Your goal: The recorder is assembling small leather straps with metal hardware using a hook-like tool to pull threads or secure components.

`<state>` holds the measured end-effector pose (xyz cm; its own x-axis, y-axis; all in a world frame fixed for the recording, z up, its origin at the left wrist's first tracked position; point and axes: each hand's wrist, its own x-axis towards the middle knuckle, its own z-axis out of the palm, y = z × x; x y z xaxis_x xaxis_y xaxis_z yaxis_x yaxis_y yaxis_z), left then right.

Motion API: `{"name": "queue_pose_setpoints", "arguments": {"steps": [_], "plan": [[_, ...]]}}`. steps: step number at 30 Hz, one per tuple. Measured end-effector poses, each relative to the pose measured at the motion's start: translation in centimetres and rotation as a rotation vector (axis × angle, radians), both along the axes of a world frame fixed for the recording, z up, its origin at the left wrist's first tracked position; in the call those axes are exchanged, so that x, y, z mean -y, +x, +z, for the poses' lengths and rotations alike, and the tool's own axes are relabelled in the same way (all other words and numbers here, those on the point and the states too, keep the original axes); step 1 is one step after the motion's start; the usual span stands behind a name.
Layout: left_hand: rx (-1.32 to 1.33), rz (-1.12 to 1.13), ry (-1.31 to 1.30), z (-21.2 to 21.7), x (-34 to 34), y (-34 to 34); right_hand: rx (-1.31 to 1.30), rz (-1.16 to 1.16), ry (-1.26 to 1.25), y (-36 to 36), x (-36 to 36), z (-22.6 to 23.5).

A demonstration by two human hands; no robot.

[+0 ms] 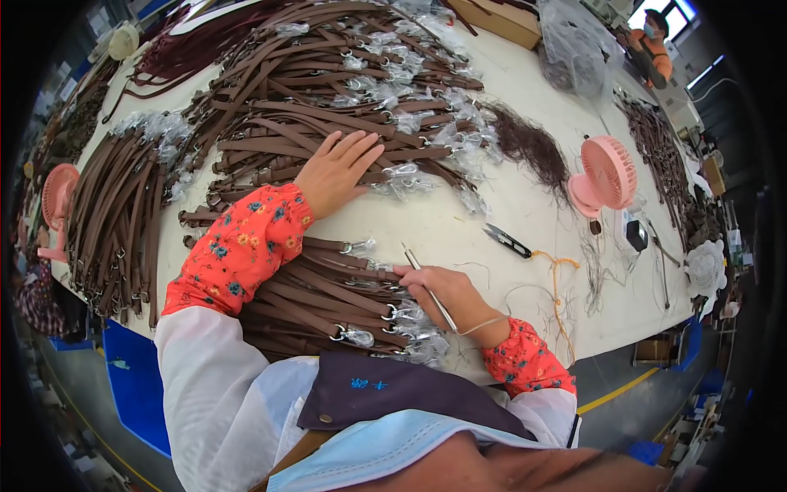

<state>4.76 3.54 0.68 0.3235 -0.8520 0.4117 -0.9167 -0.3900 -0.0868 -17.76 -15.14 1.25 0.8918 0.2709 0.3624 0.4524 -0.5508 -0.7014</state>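
Observation:
My left hand lies flat, fingers stretched out, on a pile of brown straps with metal clasps wrapped in clear plastic. In my right hand is a slim silver pen-shaped tool, its tip pointing up and away from me. A thin wire or cord runs beside that wrist. The right fingertips are at the end of one strap in a nearer bundle of brown straps, whose wrapped clasps lie just left of the hand. Whether the fingers pinch that strap, I cannot tell.
Black thread snips with an orange cord lie to the right. Behind them stand a pink fan and a heap of dark thread. Another strap bundle and a second pink fan are at left. A person sits far right.

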Motion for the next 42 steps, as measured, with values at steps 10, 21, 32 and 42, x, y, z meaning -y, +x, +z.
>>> {"name": "queue_pose_setpoints", "arguments": {"steps": [10, 21, 32, 42], "plan": [[-0.176, 0.005, 0.126, 0.9, 0.0, -1.2, 0.175, 0.053, -0.004, -0.2, 0.6, -0.8], [-0.562, -0.282, 0.086, 3.3, -1.7, -2.5, 0.383, -0.18, 0.12, 0.9, 4.7, -0.4], [-1.03, -0.475, -0.153, 4.9, -3.7, -1.3, 0.498, -0.401, 0.221, 1.1, 7.3, 0.9], [-0.327, 0.094, 0.094, 0.0, 0.5, -1.2, 0.134, -0.287, -0.094, 1.6, 6.1, -0.2]]}}
